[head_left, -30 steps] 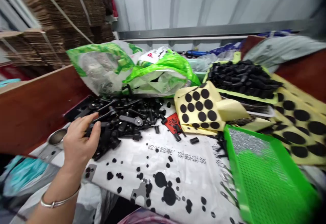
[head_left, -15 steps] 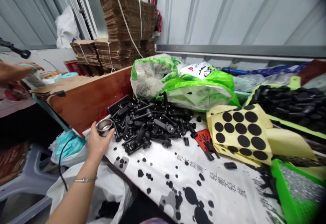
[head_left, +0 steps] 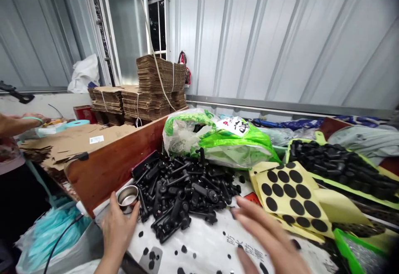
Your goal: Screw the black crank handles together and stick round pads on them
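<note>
Head view shows the left hand (head_left: 116, 228) grasping a small steel cup (head_left: 127, 196), light, rigid and smooth, best held around its rim, while the right hand (head_left: 268, 240) hovers with released fingers near black plastic levers (head_left: 183, 191).

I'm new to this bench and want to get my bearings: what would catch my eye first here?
The heap of black plastic parts in the middle of the table, with a bright green bag behind it. To its right lie yellow sheets of black round pads. The left hand touches a small metal cup at the heap's left edge, while the right hand hovers open and blurred over the printed white sheet.
</note>
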A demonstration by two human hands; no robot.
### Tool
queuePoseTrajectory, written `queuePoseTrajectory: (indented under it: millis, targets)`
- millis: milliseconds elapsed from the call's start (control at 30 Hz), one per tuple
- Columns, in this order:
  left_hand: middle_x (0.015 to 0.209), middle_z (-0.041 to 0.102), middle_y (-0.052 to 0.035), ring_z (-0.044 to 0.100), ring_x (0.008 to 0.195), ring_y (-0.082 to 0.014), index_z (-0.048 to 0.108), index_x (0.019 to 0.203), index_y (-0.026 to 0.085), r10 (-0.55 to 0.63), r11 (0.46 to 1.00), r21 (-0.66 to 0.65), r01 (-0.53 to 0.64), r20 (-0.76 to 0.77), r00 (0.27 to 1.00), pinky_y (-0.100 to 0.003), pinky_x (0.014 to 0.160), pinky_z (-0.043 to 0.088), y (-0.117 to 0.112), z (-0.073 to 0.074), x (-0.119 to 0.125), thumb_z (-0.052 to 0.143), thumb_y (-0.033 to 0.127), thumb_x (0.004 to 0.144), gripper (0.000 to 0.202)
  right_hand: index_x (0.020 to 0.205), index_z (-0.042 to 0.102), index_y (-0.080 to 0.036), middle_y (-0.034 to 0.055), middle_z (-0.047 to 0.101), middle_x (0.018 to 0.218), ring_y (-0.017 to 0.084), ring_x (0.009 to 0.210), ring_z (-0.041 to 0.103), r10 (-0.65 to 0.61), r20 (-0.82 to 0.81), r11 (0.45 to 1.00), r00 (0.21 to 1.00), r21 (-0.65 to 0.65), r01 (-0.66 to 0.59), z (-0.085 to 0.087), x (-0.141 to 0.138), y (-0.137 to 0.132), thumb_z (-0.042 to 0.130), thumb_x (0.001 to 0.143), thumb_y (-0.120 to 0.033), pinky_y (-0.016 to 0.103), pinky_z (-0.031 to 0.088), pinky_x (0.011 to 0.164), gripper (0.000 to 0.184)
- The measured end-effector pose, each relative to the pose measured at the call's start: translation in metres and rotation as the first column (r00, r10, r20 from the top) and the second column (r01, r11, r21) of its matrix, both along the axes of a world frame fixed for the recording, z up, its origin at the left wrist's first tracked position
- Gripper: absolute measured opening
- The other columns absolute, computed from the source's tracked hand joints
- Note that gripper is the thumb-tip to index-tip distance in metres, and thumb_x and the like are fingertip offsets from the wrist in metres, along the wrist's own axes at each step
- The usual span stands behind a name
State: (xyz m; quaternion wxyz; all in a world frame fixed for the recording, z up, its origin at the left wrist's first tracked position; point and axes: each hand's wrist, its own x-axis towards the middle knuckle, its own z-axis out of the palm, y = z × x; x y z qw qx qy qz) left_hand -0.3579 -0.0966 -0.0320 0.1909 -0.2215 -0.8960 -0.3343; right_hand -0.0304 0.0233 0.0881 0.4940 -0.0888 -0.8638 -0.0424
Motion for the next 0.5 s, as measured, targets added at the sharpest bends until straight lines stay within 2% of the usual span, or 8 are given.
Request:
queuePoseTrajectory:
  millis: [100,133,200,300,367,433,500]
  targets:
    - [0.094,0.066,-0.0286,0.064,0.09,-0.0426,0.024,0.14,-0.005,0.001,1.0,-0.027,-0.002,-0.009,1.0,-0.049,0.078,0.046,0.0,-0.005,-0.003,0.04,0.061,0.08,0.09,0.118,0.053,-0.013,0.0157,0.058,0.123,0.022,0.107,0.059,0.188,0.093,0.98,0.978,0.054,-0.193,0.03,-0.087,-0.014,0.051,0.078,-0.013,0.033,0.054,0.085,0.04]
    - [0.094,0.066,-0.0286,0.065,0.089,-0.0422,0.024,0.14,-0.005,0.002,0.999,-0.039,-0.003,-0.012,1.0,-0.049,0.078,0.047,0.0,-0.007,-0.004,0.039,0.061,0.081,0.09,0.116,0.053,-0.01,0.0173,0.058,0.122,0.023,0.104,0.059,0.3,0.13,0.946,0.945,0.09,-0.312,0.037,-0.118,-0.016,0.049,0.078,-0.015,0.034,0.054,0.084,0.038]
    - [0.093,0.067,-0.0285,0.065,0.086,-0.0411,0.024,0.139,-0.006,-0.002,0.998,-0.057,0.0,-0.026,1.0,-0.049,0.077,0.047,0.001,-0.011,-0.006,0.037,0.06,0.082,0.089,0.111,0.055,-0.009,0.017,0.058,0.121,0.023,0.096,0.059,0.382,0.272,0.89,0.884,0.15,-0.43,0.049,-0.178,-0.011,0.045,0.082,-0.021,0.035,0.052,0.079,0.033]
    - [0.092,0.067,-0.0282,0.066,0.084,-0.0401,0.024,0.138,-0.008,-0.003,0.998,-0.062,0.0,-0.041,0.999,-0.049,0.079,0.047,0.0,-0.014,-0.008,0.037,0.059,0.082,0.088,0.105,0.057,-0.012,0.0111,0.063,0.104,0.021,0.088,0.057,0.238,0.537,0.897,0.809,0.197,-0.395,0.057,-0.26,0.007,0.041,0.086,-0.023,0.036,0.048,0.08,0.027]
    - [0.091,0.067,-0.027,0.066,0.085,-0.0396,0.024,0.139,-0.007,-0.002,0.998,-0.069,0.0,-0.032,0.999,-0.049,0.079,0.047,-0.001,-0.016,-0.011,0.038,0.059,0.082,0.088,0.101,0.058,-0.013,0.0095,0.063,0.102,0.022,0.095,0.055,0.079,0.692,0.932,0.718,0.203,-0.299,0.059,-0.303,0.024,0.043,0.086,-0.022,0.037,0.044,0.088,0.023]
    - [0.087,0.068,-0.0246,0.066,0.082,-0.0388,0.023,0.139,-0.006,-0.005,0.995,-0.097,0.004,-0.014,1.0,-0.048,0.077,0.048,-0.001,-0.019,-0.012,0.04,0.059,0.082,0.089,0.095,0.062,-0.012,0.0104,0.064,0.1,0.023,0.098,0.056,-0.001,0.738,0.962,0.675,0.184,-0.2,0.058,-0.331,0.044,0.046,0.086,-0.02,0.039,0.042,0.091,0.02]
    - [0.082,0.068,-0.0219,0.067,0.078,-0.0381,0.024,0.139,-0.005,-0.002,0.993,-0.121,0.0,-0.018,1.0,-0.048,0.076,0.049,-0.001,-0.021,-0.013,0.041,0.059,0.082,0.088,0.096,0.062,-0.009,0.014,0.063,0.101,0.025,0.099,0.057,-0.092,0.747,0.988,0.659,0.152,-0.034,0.056,-0.342,0.065,0.044,0.088,-0.018,0.041,0.045,0.086,0.022]
